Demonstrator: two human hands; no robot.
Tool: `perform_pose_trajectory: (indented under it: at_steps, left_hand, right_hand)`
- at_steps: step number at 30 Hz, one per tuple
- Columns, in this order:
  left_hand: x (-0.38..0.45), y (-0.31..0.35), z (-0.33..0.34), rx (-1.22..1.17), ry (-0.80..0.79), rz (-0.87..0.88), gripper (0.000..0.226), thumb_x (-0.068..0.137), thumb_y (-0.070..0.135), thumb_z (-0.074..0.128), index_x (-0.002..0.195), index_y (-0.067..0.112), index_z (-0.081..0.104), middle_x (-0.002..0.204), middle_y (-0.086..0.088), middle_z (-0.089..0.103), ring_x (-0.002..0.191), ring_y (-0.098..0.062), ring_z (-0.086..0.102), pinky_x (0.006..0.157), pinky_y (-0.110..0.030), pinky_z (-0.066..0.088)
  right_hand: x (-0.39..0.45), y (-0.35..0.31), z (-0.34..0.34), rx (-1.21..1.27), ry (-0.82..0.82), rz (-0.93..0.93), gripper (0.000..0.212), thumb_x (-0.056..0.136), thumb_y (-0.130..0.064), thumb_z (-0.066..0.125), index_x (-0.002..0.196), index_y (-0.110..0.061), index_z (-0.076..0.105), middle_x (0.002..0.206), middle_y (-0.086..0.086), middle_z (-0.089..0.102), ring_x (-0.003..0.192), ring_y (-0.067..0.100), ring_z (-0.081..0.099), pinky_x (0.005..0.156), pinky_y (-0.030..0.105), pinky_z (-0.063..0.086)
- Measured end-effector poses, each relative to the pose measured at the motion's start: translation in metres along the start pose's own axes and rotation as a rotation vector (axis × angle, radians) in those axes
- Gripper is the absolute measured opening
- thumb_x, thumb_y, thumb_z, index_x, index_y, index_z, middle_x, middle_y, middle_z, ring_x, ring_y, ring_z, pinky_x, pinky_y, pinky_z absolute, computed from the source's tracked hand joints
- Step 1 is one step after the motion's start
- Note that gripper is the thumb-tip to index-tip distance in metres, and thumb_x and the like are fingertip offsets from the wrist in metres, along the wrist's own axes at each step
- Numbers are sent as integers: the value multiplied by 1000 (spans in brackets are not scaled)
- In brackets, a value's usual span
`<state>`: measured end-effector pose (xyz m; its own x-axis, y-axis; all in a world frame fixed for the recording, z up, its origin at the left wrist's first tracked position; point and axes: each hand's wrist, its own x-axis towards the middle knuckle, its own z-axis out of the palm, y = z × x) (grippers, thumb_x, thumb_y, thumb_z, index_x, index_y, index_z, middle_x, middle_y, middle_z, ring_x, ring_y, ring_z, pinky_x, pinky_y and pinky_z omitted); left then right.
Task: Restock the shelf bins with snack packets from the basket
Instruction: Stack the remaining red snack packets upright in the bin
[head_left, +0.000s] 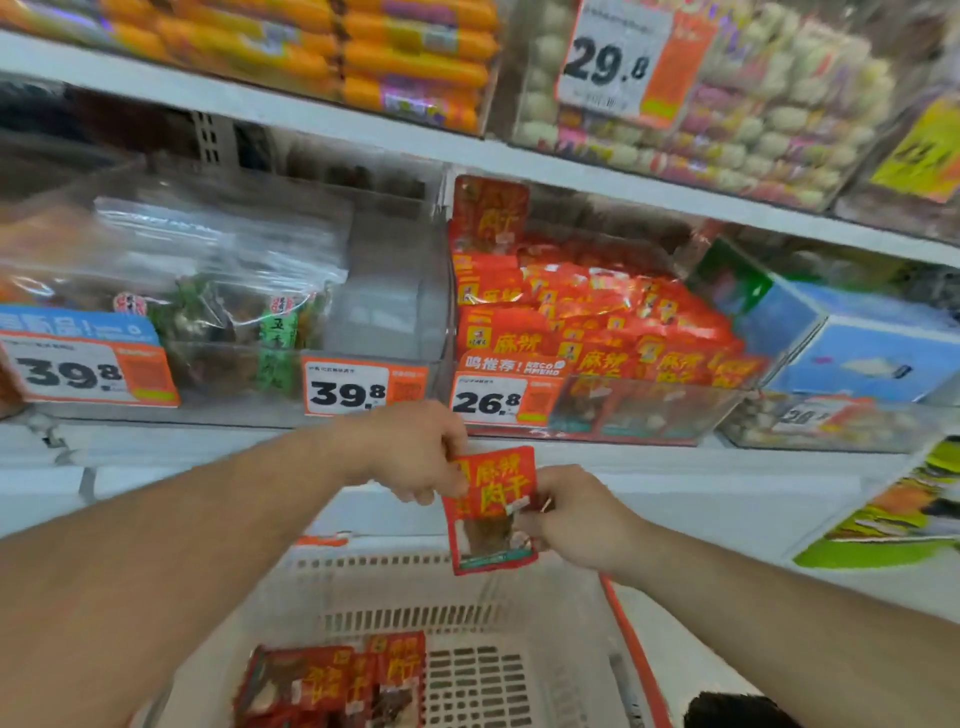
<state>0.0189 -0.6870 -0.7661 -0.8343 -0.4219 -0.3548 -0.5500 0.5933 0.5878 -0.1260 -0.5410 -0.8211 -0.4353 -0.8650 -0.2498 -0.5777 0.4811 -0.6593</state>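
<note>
Pinching one red packet (491, 506), both hands (415, 452) (576, 514); basket (519, 597) holds perhaps three more.

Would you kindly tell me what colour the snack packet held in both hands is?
The snack packet is red with yellow lettering, seen in the head view.

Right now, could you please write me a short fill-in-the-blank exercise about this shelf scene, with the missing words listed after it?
1. Both hands, left hand and right hand, hold one ____ snack packet.
2. The clear bin of matching red packets carries a price tag reading ____.
3. More red packets lie below in the ____ basket.

Missing words: red; 26.8; beige
</note>
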Motion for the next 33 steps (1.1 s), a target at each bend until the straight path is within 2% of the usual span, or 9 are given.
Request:
perform_pose_trajectory:
  at_steps: [3, 7, 11, 14, 16, 18, 20, 25, 33]
  left_hand:
    - [-12, 19, -25, -194, -30, 77, 17, 86, 15, 73, 83, 15, 57, 67, 1, 63, 59, -9, 65, 55, -22, 51]
    - [-20, 36, -45, -285, 218, 258, 16, 83, 13, 76, 77, 13, 61, 70, -4, 61, 57, -10, 62, 60, -31, 55]
    - [-21, 40, -60, -350, 606, 419, 31, 91, 33, 63, 75, 7, 63, 64, 1, 55, 56, -3, 48, 55, -14, 40]
    - [-6, 28, -68, -384, 818, 349, 25, 94, 39, 54, 87, 18, 66, 84, -1, 64, 71, 1, 53, 62, -8, 38]
    - [6, 19, -67, -283, 793, 268, 22, 93, 39, 57, 111, 26, 61, 113, 8, 57, 101, 3, 51, 85, -11, 36]
    - [18, 12, -60, -195, 714, 204, 61, 91, 45, 60, 143, 21, 40, 146, 4, 36, 131, -5, 37, 107, -22, 29]
    - [28, 11, -54, -101, 648, 122, 86, 84, 65, 56, 152, 27, 19, 158, 10, 14, 140, -12, 31, 113, -39, 30]
    - [56, -2, -52, -281, 528, 38, 92, 45, 101, 49, 124, 56, 36, 128, 16, 59, 110, -17, 64, 96, -50, 49]
    - [58, 1, -51, -389, 469, 61, 91, 41, 101, 52, 121, 61, 34, 123, 17, 63, 107, -16, 66, 97, -48, 48]
  right_hand:
    - [-11, -16, -21, 109, 61, -58, 13, 83, -4, 62, 73, -11, 67, 64, -6, 61, 56, 6, 51, 61, 26, 42]
    - [-22, -38, -39, 344, 184, -157, 24, 89, -4, 67, 67, -12, 64, 53, -6, 61, 48, 6, 54, 49, 17, 41]
    - [-21, -51, -58, 314, 458, -349, 28, 86, -17, 75, 61, -11, 64, 60, 7, 70, 57, 24, 65, 59, 41, 54]
    - [-16, -60, -87, 220, 739, -453, 33, 82, -33, 76, 61, -10, 68, 64, 9, 70, 65, 30, 66, 60, 42, 53]
    - [-4, -72, -108, 155, 848, -498, 29, 85, -30, 73, 68, -7, 72, 67, 6, 70, 67, 26, 65, 64, 40, 52]
    - [15, -81, -125, 113, 848, -532, 20, 90, -23, 69, 71, -17, 72, 66, -11, 67, 66, 9, 59, 67, 33, 49]
    - [37, -89, -137, 39, 822, -483, 30, 94, -23, 64, 64, -22, 63, 58, -15, 61, 57, 3, 51, 61, 29, 43]
    - [75, -109, -144, -112, 734, -469, 24, 99, -25, 55, 90, -9, 70, 79, 5, 67, 76, 20, 57, 66, 30, 38]
    - [112, -128, -133, -178, 694, -416, 50, 100, -25, 53, 53, -16, 38, 51, 0, 39, 51, 12, 38, 50, 28, 28]
